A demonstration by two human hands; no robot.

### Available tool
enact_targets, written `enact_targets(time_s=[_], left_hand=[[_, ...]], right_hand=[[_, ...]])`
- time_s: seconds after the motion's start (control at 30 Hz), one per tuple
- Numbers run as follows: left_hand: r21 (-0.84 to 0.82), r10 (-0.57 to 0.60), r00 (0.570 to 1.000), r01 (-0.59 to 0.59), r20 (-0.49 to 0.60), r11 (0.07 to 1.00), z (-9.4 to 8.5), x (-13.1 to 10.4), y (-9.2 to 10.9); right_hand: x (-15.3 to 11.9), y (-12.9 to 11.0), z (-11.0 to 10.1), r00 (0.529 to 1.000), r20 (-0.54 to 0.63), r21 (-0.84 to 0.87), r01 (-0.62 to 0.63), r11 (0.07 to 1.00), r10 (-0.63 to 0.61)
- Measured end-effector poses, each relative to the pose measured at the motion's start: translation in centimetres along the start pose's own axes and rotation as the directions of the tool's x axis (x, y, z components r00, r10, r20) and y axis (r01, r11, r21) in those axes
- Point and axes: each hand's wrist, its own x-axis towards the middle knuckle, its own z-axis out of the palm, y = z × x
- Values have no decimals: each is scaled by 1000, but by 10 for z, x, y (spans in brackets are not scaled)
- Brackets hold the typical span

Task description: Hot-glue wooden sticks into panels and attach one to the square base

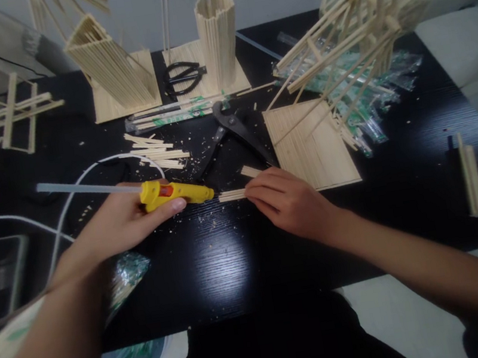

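My left hand (121, 219) is wrapped round a yellow hot glue gun (178, 193), its nozzle pointing right. A translucent glue stick (86, 188) juts from the gun's back end. Just right of the nozzle, my right hand (285, 202) pinches a few short wooden sticks (231, 195) lying side by side, their left ends showing and the rest under my fingers. Another short stick piece (250, 171) shows just above those fingers. Behind the hands lie black-handled pliers (233, 125) with their handles spread. A pile of cut sticks (157, 151) sits behind the glue gun.
Two stick-built towers (220, 43) on flat bases stand at the back, with black scissors (184, 79) between them. A stick panel (311, 149) lies right of my right hand, under a tall stick frame (359, 21). The white cable (62, 222) loops at left.
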Motion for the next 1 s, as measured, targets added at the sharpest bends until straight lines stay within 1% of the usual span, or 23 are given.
enact_targets(time_s=[0.17, 0.33, 0.43, 0.67, 0.8, 1.0], left_hand=[[-16, 34, 999, -34, 2, 999, -2, -1, 2], [-28, 6, 1000, -5, 5, 1000, -2, 0, 10], [-34, -7, 1000, 7, 1, 999, -1, 1, 13], [-24, -17, 1000, 17, 15, 1000, -2, -1, 10], [-21, -13, 1000, 14, 21, 1000, -2, -2, 9], [-30, -6, 1000, 6, 11, 1000, -2, -1, 11]], right_hand=[[0, -1, 2, 1000, -20, 23, 24, 999, -24], [0, 0, 1, 1000, 15, 8, 9, 1000, -9], [0, 0, 0, 999, 19, -14, 32, 999, -32], [1, -2, -1, 995, 51, -85, 92, 992, -88], [2, -3, -1, 992, 47, -107, 122, 987, -118], [3, -3, 0, 996, 60, -82, 76, 994, -72]])
